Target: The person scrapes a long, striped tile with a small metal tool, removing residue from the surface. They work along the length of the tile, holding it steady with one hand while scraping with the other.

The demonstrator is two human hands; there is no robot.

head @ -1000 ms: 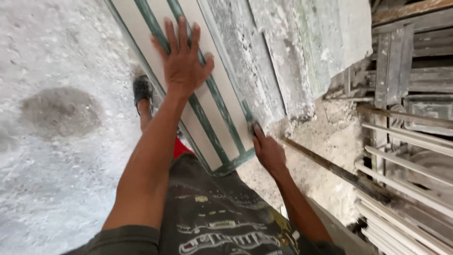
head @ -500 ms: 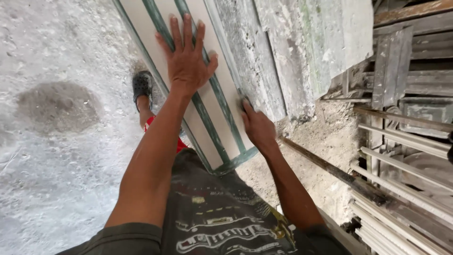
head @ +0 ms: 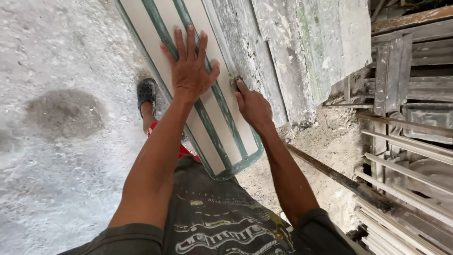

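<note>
A long cream panel (head: pixel 214 123) with raised green ribs and a green rim leans away from me, its rounded lower end near my waist. My left hand (head: pixel 191 71) lies flat on its face, fingers spread. My right hand (head: pixel 252 106) is curled at the panel's right edge, the thumb pressed against a small grey lump (head: pixel 234 81) there. I cannot tell whether the hand holds a tool. My foot in a black sandal (head: pixel 147 92) stands on the ground left of the panel.
Weathered grey slabs (head: pixel 306 52) lean behind the panel on the right. A stack of moulded strips and frames (head: pixel 406 156) fills the right side. A long dark bar (head: pixel 339 177) slants across sandy ground. Pale rough concrete (head: pixel 61 113) with a dark patch spreads left.
My right hand has slid up along the panel's right edge from near its lower corner. My left hand has stayed flat on the panel's face.
</note>
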